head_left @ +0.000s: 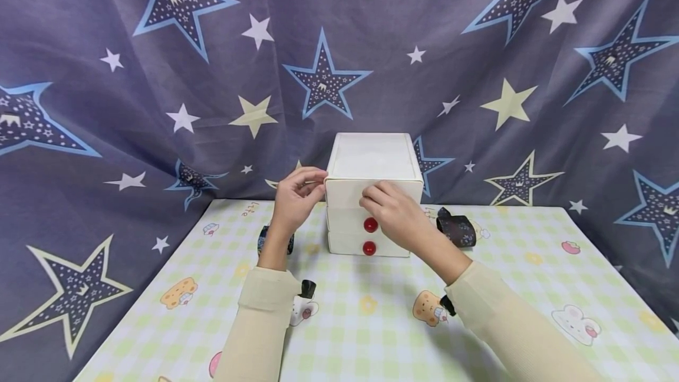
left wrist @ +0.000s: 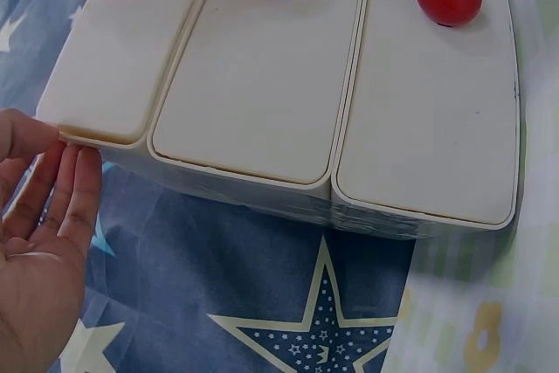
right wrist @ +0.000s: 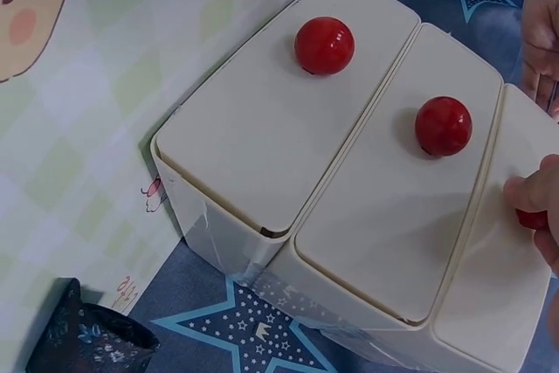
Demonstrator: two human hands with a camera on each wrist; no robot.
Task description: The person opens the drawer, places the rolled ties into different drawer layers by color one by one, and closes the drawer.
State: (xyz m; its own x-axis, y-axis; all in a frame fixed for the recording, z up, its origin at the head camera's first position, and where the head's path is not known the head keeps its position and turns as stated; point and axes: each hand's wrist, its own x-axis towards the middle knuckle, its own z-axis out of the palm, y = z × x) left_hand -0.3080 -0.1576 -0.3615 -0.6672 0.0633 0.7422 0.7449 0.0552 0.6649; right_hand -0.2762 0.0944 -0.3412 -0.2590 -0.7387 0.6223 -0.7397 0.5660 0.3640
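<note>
A white three-drawer box (head_left: 373,157) stands upright on the table, its drawers stacked and each front bearing a round red knob. My right hand (head_left: 398,215) pinches the top drawer's knob (right wrist: 529,219) between thumb and fingers; the hand covers that knob in the head view. At the box's upper left front corner, my left hand (head_left: 298,198) touches the edge with its thumb and fairly straight fingers (left wrist: 86,189). Below the right hand, the middle knob (head_left: 371,224) and bottom knob (head_left: 369,248) are uncovered. All three drawer fronts look flush with the box.
A pastel checked cloth (head_left: 339,323) with cartoon prints covers the table. Behind it hangs a dark blue star-patterned curtain (head_left: 371,10). Dark patterned bands are beside the box, one to the right (head_left: 457,231) and one by the left wrist (head_left: 262,239).
</note>
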